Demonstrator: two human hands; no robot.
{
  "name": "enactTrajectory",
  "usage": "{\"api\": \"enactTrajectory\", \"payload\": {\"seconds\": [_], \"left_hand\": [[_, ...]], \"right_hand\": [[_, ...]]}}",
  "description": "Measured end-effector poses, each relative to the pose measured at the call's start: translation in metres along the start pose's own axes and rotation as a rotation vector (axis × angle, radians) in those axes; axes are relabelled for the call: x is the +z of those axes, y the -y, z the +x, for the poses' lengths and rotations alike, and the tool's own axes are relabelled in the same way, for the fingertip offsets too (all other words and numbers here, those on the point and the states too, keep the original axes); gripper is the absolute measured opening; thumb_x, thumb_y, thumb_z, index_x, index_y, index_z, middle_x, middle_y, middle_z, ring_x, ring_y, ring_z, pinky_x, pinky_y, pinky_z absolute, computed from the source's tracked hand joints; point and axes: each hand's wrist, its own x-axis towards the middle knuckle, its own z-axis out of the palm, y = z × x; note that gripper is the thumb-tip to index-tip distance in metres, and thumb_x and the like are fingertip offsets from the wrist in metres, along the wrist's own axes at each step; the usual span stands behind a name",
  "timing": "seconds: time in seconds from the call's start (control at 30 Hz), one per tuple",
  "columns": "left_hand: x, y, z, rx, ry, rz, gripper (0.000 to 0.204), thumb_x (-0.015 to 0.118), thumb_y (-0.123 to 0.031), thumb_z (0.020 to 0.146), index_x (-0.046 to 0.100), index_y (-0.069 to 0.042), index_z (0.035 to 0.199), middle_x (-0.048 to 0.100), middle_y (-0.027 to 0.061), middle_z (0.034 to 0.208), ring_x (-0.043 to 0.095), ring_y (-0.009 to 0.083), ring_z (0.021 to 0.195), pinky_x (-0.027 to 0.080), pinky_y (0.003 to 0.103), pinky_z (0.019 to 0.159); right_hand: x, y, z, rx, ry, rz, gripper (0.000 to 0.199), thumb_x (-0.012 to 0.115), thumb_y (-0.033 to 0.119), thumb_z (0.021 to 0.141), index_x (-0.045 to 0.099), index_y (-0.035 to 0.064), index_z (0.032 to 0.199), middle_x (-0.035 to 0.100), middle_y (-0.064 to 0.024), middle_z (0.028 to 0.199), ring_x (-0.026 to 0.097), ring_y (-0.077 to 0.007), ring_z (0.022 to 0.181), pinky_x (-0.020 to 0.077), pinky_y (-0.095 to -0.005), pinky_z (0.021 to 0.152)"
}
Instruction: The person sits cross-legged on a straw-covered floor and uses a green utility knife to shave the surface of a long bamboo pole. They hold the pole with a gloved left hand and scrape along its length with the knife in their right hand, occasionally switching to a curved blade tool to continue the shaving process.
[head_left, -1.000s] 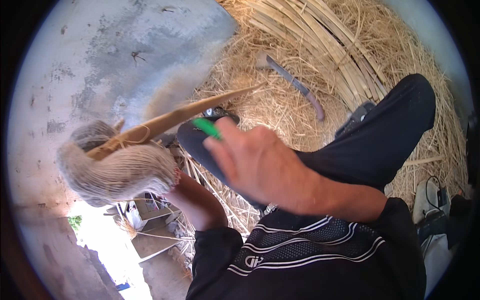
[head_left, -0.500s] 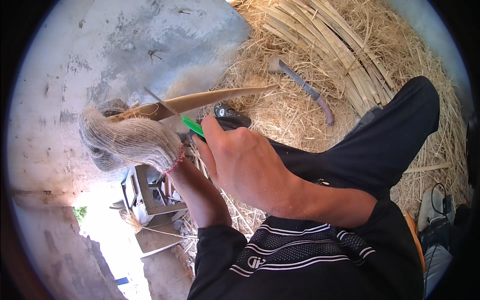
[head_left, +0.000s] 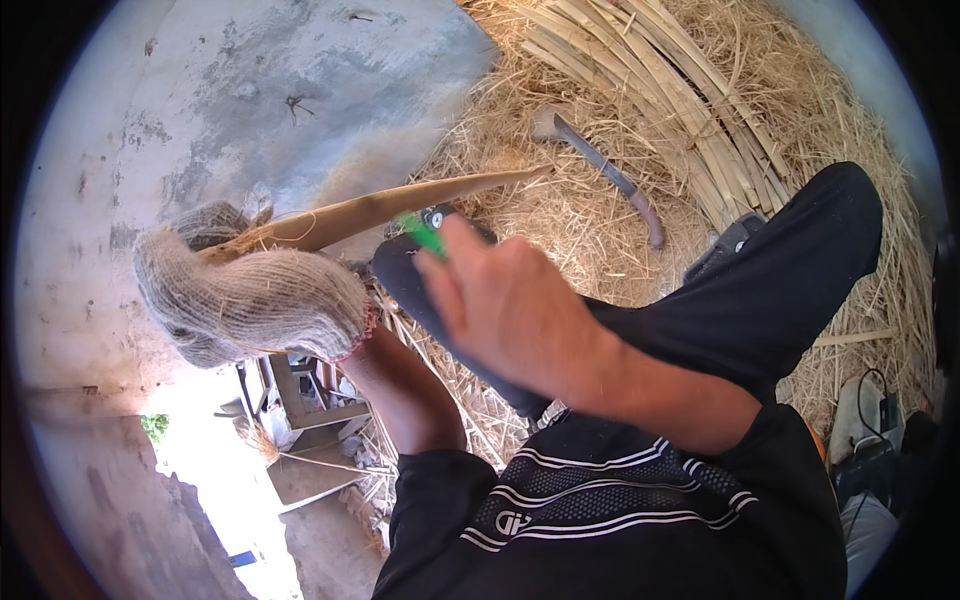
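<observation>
Over the straw-strewn ground, the left hand (head_left: 250,305), in a knitted work glove, is closed around the butt of a tan split cane strip (head_left: 400,205) that points right toward the straw heap (head_left: 560,220). The bare right hand (head_left: 510,310) grips a green-handled knife (head_left: 425,232) just beside the strip; its blade is hidden. This looks like shaving the cane, and the next stroke calls for a firm grip and an edge run away from the glove.
</observation>
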Motion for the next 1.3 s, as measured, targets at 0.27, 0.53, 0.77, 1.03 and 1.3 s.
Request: {"api": "enactTrajectory", "payload": {"seconds": [0.27,0.53,0.77,1.03,1.3], "left_hand": [[0.000,0.013,-0.007,0.045,-0.033,0.081,0.031,0.042,-0.022,0.102,0.055,0.002,0.118,0.058,0.0105,0.098,0.061,0.0106,0.064,0.056,0.018,0.050],[0.004,0.026,0.008,0.296,-0.079,-0.015,0.046,0.037,-0.040,0.103,0.061,-0.002,0.109,0.057,0.0117,0.100,0.059,0.0146,0.074,0.053,0.023,0.056],[0.016,0.026,-0.003,-0.096,-0.100,-0.126,0.037,0.044,-0.036,0.100,0.062,-0.003,0.099,0.060,0.0089,0.088,0.060,0.0151,0.066,0.048,0.023,0.050],[0.021,0.024,-0.009,-0.254,-0.058,-0.305,0.040,0.045,-0.027,0.097,0.058,-0.001,0.070,0.059,0.0052,0.066,0.054,0.0129,0.047,0.048,0.025,0.048],[0.004,-0.037,0.009,-0.428,0.003,-0.437,0.036,0.054,-0.029,0.095,0.066,0.003,0.083,0.065,0.0095,0.071,0.059,0.0150,0.051,0.049,0.026,0.043]], "right_hand": [[-0.010,0.013,-0.010,-0.077,0.103,0.008,0.025,0.053,0.024,0.098,0.050,0.0000,0.090,0.061,-0.0194,0.058,0.067,-0.0367,0.054,0.0558,-0.0419,0.047],[-0.003,0.014,-0.007,-0.145,-0.065,-0.103,0.022,0.058,0.017,0.094,0.047,-0.0011,0.088,0.054,-0.0202,0.050,0.061,-0.0378,0.047,0.0501,-0.0434,0.042],[0.024,0.011,0.001,-0.127,-0.087,-0.148,0.021,0.056,0.018,0.094,0.051,-0.0019,0.091,0.058,-0.0209,0.056,0.063,-0.0394,0.053,0.0526,-0.0462,0.048],[0.012,-0.126,-0.008,0.007,-0.143,-0.348,0.029,0.051,0.019,0.096,0.058,-0.0079,0.103,0.063,-0.0318,0.078,0.065,-0.0464,0.073,0.0529,-0.0531,0.070],[-0.020,0.027,0.000,-0.008,0.047,-0.052,0.026,0.050,0.022,0.098,0.051,-0.0047,0.100,0.062,-0.0287,0.070,0.065,-0.0444,0.068,0.0540,-0.0483,0.061]]}}
